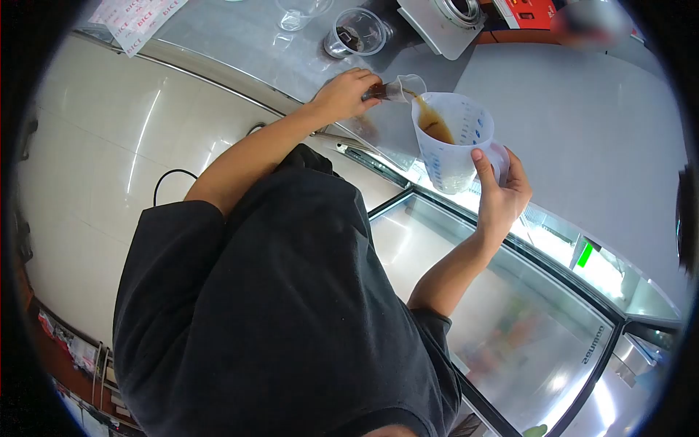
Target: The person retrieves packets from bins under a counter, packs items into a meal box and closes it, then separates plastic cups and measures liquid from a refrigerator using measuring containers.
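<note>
My left hand (346, 95) is closed around a small clear cup (400, 88) with dark brown liquid in it. The cup is tipped on its side, its mouth over the rim of a translucent measuring jug (441, 162), and a thin brown stream runs from it. Brown liquid (432, 124) shows on the inside wall of the jug, which has blue scale marks and leans toward the cup. My right hand (502, 189) grips the jug by its handle, thumb on top. The jug is held above the counter's front edge.
On the metal counter (247, 45) stand a clear plastic cup with dark contents (354, 33) and another clear cup (297, 13). A printed paper sheet (138, 20) lies far left. A metal appliance (445, 25) and red box (526, 13) stand behind. A glass-topped cabinet (510, 320) is below.
</note>
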`<action>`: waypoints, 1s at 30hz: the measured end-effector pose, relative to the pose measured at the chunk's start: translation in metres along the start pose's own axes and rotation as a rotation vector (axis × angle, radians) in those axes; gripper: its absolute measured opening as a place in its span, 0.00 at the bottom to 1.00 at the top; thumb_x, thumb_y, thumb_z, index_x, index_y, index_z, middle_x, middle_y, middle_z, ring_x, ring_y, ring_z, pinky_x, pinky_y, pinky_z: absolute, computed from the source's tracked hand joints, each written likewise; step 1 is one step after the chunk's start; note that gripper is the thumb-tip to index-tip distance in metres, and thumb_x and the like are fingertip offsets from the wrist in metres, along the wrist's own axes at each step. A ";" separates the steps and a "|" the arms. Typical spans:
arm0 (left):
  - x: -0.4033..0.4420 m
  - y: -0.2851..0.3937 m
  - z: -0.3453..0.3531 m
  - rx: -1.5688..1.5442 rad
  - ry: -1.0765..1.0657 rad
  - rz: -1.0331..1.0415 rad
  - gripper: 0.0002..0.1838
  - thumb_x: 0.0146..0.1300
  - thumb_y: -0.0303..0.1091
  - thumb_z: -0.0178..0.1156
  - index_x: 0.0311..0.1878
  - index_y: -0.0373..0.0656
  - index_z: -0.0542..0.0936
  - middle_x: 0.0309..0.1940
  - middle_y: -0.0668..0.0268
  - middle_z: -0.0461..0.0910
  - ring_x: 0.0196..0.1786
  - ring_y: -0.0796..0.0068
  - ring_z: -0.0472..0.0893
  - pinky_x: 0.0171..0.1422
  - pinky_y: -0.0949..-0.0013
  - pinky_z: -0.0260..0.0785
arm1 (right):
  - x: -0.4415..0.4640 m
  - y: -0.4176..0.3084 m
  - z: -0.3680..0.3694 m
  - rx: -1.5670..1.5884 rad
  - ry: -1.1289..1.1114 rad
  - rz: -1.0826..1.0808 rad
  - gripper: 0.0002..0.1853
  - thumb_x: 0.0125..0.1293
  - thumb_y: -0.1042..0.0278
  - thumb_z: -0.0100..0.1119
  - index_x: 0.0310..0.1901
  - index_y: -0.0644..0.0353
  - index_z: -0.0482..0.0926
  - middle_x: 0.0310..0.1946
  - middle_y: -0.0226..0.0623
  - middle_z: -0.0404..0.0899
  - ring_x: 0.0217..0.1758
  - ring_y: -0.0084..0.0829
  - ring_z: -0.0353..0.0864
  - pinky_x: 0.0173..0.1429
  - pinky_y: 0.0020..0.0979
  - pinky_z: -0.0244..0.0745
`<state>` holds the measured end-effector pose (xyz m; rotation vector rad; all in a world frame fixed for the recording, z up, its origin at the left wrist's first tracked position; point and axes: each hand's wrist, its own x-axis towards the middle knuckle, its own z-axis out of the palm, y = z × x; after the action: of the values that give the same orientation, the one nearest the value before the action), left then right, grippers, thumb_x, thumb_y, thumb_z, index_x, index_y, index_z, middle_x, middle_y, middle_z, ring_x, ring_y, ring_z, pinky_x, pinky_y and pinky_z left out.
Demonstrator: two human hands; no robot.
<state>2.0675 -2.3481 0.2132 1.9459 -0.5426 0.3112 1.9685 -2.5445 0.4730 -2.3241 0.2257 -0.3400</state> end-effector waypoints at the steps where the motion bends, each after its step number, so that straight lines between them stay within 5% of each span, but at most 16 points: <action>1: 0.000 0.000 0.000 0.002 0.001 0.000 0.19 0.56 0.37 0.73 0.49 0.40 0.81 0.41 0.58 0.83 0.44 0.55 0.83 0.50 0.58 0.77 | 0.000 0.001 0.000 0.008 -0.001 -0.006 0.23 0.53 0.62 0.82 0.46 0.68 0.85 0.36 0.35 0.85 0.39 0.25 0.82 0.48 0.26 0.76; 11: 0.006 0.021 0.001 -0.047 0.041 -0.022 0.29 0.53 0.42 0.77 0.56 0.40 0.80 0.46 0.59 0.81 0.44 0.60 0.84 0.49 0.61 0.78 | -0.011 0.060 0.008 0.398 0.082 0.066 0.21 0.58 0.67 0.78 0.49 0.70 0.84 0.37 0.34 0.84 0.38 0.22 0.78 0.43 0.25 0.72; 15: 0.006 0.026 0.000 -0.095 0.026 -0.010 0.30 0.53 0.41 0.77 0.57 0.39 0.80 0.46 0.59 0.81 0.44 0.61 0.84 0.49 0.62 0.78 | -0.022 0.079 0.017 0.552 0.162 0.107 0.20 0.58 0.68 0.77 0.49 0.68 0.83 0.34 0.30 0.82 0.30 0.18 0.70 0.34 0.22 0.62; 17: 0.006 0.026 0.001 -0.092 0.047 0.002 0.28 0.54 0.40 0.77 0.55 0.38 0.80 0.46 0.59 0.81 0.45 0.61 0.84 0.49 0.62 0.78 | -0.027 0.082 0.025 0.673 0.243 0.080 0.16 0.63 0.68 0.73 0.48 0.66 0.82 0.24 0.25 0.75 0.25 0.18 0.65 0.30 0.21 0.56; 30: 0.006 0.019 -0.013 -0.202 0.042 -0.073 0.22 0.60 0.35 0.74 0.53 0.33 0.80 0.46 0.55 0.83 0.44 0.62 0.87 0.49 0.64 0.80 | -0.043 0.076 0.039 0.741 0.420 0.055 0.22 0.59 0.64 0.76 0.51 0.67 0.81 0.29 0.26 0.76 0.29 0.18 0.67 0.35 0.22 0.60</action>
<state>2.0630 -2.3440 0.2364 1.7555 -0.4561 0.2413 1.9357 -2.5597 0.3845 -1.4994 0.3050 -0.7430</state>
